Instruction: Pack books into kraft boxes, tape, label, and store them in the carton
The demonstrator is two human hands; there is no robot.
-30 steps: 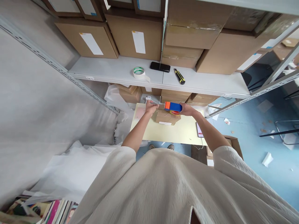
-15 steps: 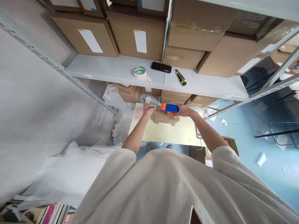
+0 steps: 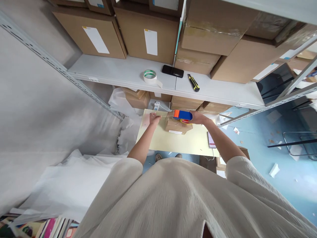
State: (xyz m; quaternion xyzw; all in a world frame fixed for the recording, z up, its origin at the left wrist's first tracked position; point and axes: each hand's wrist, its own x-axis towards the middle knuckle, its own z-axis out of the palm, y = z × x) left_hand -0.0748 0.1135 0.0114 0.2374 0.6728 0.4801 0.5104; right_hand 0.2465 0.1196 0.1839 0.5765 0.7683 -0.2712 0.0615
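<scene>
One person's two hands work over one pale-yellow rectangular table. The right hand is wrapped around one blue-and-orange tape dispenser, held against one small brown cardboard box on the tabletop. The left hand is beside the box, fingers curled—whether they pinch anything cannot be told. Three items lie on the grey metal shelf beyond—one white tape roll, one black phone, one yellow-and-black cutter.
</scene>
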